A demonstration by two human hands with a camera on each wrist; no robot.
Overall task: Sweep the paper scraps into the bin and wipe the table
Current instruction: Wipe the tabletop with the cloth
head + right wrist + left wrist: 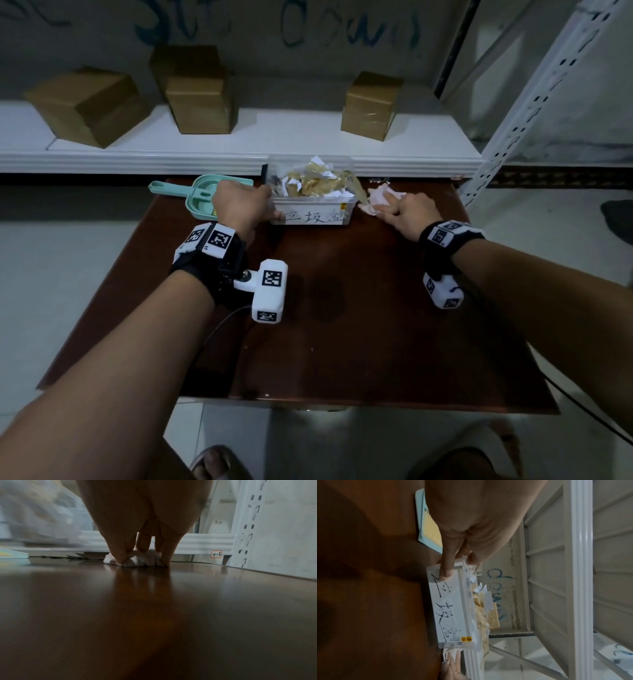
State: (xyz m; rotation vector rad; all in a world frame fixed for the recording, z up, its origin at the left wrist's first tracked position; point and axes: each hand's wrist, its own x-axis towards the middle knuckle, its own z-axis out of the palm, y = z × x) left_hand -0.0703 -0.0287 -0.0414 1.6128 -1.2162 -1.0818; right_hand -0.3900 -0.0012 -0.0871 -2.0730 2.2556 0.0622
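A clear plastic bin (pixel 311 216) with a handwritten white label stands at the far edge of the brown table (pixel 342 308). It is piled with white and yellowish paper scraps (pixel 315 183). My left hand (pixel 269 209) grips the bin's left end. In the left wrist view its thumb (pixel 446 572) lies on the labelled front of the bin (pixel 452 608) and the fingers curl over the rim. A crumpled white cloth (pixel 375 198) lies on the table just right of the bin. My right hand (pixel 394 205) presses down on the cloth (pixel 142 559) with straight fingers (pixel 164 553).
A mint-green dustpan (pixel 202 195) lies left of the bin, with yellow bristles showing in it (pixel 431 524). Behind the table runs a white shelf (pixel 239 144) carrying three cardboard boxes (pixel 202 92). A perforated white rack post (pixel 534 102) rises at the right.
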